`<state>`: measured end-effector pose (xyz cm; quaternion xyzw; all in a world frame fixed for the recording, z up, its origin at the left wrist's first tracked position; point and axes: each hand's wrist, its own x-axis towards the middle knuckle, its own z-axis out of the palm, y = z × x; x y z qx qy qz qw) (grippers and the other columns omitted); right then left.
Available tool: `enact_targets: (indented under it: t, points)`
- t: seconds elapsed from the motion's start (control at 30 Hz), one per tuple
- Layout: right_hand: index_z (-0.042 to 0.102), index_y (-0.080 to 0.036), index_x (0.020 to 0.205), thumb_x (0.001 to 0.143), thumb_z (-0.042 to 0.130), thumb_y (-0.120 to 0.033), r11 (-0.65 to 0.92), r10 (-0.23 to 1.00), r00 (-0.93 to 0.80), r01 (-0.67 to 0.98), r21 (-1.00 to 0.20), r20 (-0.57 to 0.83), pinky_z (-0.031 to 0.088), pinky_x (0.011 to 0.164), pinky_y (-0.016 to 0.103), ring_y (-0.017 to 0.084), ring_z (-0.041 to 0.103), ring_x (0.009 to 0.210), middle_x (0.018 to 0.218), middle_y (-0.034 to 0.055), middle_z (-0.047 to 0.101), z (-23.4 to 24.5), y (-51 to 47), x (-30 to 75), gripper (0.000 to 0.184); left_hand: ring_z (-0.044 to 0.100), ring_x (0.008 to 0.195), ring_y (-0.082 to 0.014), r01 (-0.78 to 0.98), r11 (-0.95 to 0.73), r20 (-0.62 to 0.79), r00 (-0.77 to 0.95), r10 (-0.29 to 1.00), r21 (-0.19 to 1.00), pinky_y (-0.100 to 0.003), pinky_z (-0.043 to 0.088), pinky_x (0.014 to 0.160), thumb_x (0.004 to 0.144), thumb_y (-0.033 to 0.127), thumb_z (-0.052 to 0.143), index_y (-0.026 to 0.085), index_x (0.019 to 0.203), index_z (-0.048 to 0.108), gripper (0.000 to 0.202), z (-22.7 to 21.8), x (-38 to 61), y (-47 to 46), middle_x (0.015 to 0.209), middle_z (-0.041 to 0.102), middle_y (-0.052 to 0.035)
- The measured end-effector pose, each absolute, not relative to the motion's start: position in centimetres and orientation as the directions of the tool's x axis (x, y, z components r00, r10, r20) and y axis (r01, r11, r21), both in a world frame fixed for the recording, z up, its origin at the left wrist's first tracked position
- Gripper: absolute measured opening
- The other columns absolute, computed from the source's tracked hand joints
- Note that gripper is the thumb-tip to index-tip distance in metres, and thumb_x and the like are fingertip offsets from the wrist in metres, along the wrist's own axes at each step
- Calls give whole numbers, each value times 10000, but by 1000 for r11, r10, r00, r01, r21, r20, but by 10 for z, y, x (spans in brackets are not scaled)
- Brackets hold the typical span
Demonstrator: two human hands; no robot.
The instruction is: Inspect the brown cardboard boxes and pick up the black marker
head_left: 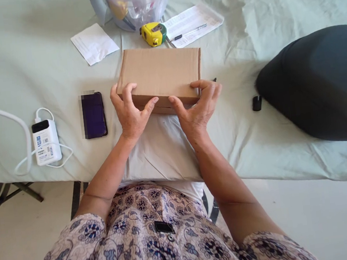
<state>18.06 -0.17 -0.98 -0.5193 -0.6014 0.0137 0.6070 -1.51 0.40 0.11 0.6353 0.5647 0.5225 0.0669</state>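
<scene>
Brown cardboard forms the flat rectangular box (161,71) just above the frame's centre, whose front edge I hold between thumb and bent fingers of my left hand (131,114) and right hand (196,107).

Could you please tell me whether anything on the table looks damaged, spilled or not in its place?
Nothing serious stands out: no spill shows, and the cardboard box held by the left hand and right hand shows no damage. Only slightly odd: the tablecloth is wrinkled, most visibly at upper right.
</scene>
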Motion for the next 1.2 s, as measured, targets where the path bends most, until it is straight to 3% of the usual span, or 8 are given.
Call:
enact_targets:
  t: [0.17, 0.37, 0.53, 0.63, 0.77, 0.9, 1.0, 1.2]
  points:
    - [632, -258, 1109, 947, 695, -582, 502, 690, 233, 528, -685, 685, 580, 824, 424, 245, 570, 1006, 1051, 73, 511, -7, -7, 178, 367, 261, 1594, -400, 599, -346, 535, -166, 828, 722, -607, 247, 1314, 813, 769, 717, 254, 1283, 603, 706, 2, -21, 5, 1601, 395, -175]
    - [675, -271, 1100, 1042, 554, -476, 550, 670, 172, 538, -639, 722, 586, 718, 359, 189, 605, 820, 937, 49, 588, -3, -15, 163, 245, 2, 1665, -325, 578, -409, 565, -112, 817, 706, -586, 105, 1375, 931, 781, 515, 302, 1347, 629, 645, -1, -25, 13, 1717, 283, -73]
    - [690, -266, 1190, 1058, 552, -356, 677, 636, 7, 476, -562, 772, 607, 718, 304, 156, 655, 761, 935, 31, 715, 1, -22, 151, 212, 233, 1629, -344, 574, -513, 587, 69, 807, 638, -623, 162, 1354, 964, 804, 373, 326, 1378, 602, 673, -4, -15, 13, 1689, 361, -61]
    - [714, -254, 1174, 1071, 539, -406, 640, 692, -13, 476, -604, 722, 606, 696, 284, 144, 667, 733, 955, 34, 753, 0, -22, 151, 254, 322, 1590, -347, 580, -586, 629, 157, 762, 566, -599, 265, 1315, 961, 812, 358, 314, 1415, 560, 703, -3, -13, 10, 1658, 403, -98]
    - [738, -259, 1129, 1034, 586, -554, 573, 755, 35, 452, -684, 655, 608, 694, 294, 150, 673, 726, 957, 31, 763, -1, -18, 160, 345, 354, 1567, -367, 606, -612, 644, 206, 737, 508, -589, 293, 1297, 926, 836, 421, 289, 1419, 542, 746, -1, -16, 8, 1646, 406, -136]
    - [744, -263, 1128, 992, 630, -613, 527, 774, 95, 449, -721, 625, 605, 677, 314, 153, 656, 682, 889, 19, 740, -5, -8, 172, 392, 366, 1556, -392, 609, -593, 630, 188, 754, 528, -614, 301, 1289, 854, 876, 512, 286, 1380, 559, 792, 0, -15, 8, 1635, 419, -142]
    - [740, -252, 1141, 998, 593, -646, 488, 780, 157, 453, -746, 605, 614, 689, 343, 161, 658, 681, 859, 20, 706, -10, 0, 182, 444, 363, 1556, -396, 612, -590, 638, 176, 750, 526, -625, 305, 1284, 884, 841, 523, 277, 1360, 563, 739, -1, -13, 7, 1633, 422, -146]
    - [709, -246, 1232, 1033, 516, -642, 445, 782, 202, 481, -755, 590, 641, 833, 413, 215, 712, 929, 974, 52, 683, -16, 13, 205, 482, 388, 1549, -370, 588, -619, 637, 215, 740, 521, -636, 272, 1303, 986, 742, 436, 259, 1306, 571, 595, -2, -14, 8, 1598, 486, -126]
